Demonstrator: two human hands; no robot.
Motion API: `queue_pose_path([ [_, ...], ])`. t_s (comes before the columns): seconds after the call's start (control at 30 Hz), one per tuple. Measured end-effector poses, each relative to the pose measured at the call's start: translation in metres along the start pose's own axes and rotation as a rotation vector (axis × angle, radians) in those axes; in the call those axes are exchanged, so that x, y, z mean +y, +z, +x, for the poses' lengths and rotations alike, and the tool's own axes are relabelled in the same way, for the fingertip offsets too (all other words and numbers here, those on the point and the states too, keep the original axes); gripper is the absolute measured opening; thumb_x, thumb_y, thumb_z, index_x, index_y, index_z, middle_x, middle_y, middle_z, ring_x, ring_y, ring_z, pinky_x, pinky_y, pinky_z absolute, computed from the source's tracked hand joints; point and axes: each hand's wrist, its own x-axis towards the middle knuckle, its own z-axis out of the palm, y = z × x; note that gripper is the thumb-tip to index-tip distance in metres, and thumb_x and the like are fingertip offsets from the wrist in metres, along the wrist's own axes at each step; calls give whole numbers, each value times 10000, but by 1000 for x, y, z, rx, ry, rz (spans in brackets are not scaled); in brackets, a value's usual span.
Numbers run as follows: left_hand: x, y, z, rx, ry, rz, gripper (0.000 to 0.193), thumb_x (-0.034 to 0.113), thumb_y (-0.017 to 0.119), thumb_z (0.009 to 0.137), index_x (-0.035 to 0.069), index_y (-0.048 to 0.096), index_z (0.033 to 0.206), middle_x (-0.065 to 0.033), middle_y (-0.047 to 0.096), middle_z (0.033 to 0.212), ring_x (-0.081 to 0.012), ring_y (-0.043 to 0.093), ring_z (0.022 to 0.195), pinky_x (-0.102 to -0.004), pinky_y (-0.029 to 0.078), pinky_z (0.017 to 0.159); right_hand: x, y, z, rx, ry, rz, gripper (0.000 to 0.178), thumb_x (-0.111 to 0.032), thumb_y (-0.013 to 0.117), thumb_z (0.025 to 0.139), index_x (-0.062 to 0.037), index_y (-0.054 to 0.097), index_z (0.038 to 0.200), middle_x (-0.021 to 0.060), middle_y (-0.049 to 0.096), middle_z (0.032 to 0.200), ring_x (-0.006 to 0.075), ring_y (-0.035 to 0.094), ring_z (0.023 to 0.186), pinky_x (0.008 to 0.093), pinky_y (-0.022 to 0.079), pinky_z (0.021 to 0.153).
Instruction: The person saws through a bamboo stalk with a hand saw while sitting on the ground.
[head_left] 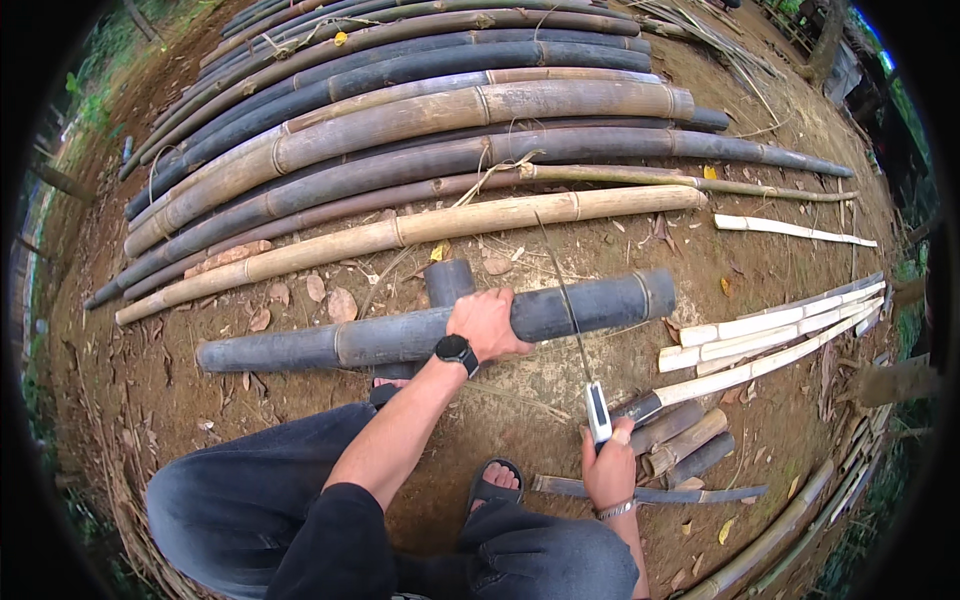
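Note:
A dark grey bamboo pole lies crosswise in front of me, resting on a short dark bamboo piece underneath. My left hand presses down around the pole near its middle, fingers wrapped over the top. In my right hand is a hand saw with a white and black handle. Its thin blade runs across the pole to the right of my left hand, pointing away from me. Whether the blade has cut into the bamboo, I cannot tell.
Beyond the pole lie a pale bamboo pole and a row of long dark poles. Split bamboo strips are stacked at right. Short bamboo offcuts sit beside my right hand. My sandalled foot is close below the pole.

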Motion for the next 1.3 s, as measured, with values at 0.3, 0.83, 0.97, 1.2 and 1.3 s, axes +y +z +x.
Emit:
queue_pose_path([
  [0.3, -4, 8, 2, 42, 26, 14, 809, 588, 858, 622, -18, 649, 1116, -190, 733, 1049, -327, 733, 960, -403, 591, 867, 11, 3, -7, 49, -59, 13, 387, -238, 658, 990, 11, 410, 1152, 319, 652, 731, 543, 652, 723, 610, 508, 627],
  [0.83, -2, 3, 0, 6, -22, 5, 839, 595, 864, 592, 3, 657, 1149, -178, 745, 1019, -333, 738, 939, -425, 594, 846, -3, -8, -5, -36, 41, -14, 404, -255, 649, 995, 23, 408, 1163, 341, 651, 735, 537, 655, 699, 603, 513, 613],
  [0.97, -4, 19, -1, 110, 34, 31, 836, 599, 862, 595, 6, 661, 1149, -171, 745, 1026, -327, 736, 957, -420, 591, 858, -15, -4, 20, -15, 26, 20, 440, -273, 645, 998, 44, 394, 1170, 341, 653, 734, 528, 666, 719, 601, 525, 619],
  [1.2, -4, 20, -2, 128, 56, 34, 829, 606, 858, 611, -4, 661, 1136, -167, 738, 1032, -330, 732, 947, -418, 590, 860, -4, -1, -16, -20, 59, 15, 358, -177, 644, 992, 36, 410, 1161, 361, 637, 782, 575, 627, 780, 604, 490, 648],
  [1.3, 5, 6, 1, 38, -58, -3, 820, 586, 880, 595, 4, 661, 1130, -170, 731, 1070, -321, 728, 990, -410, 583, 889, -4, -2, 11, 14, 15, 21, 402, -213, 661, 983, 27, 396, 1167, 352, 649, 768, 559, 647, 758, 612, 499, 657],
])
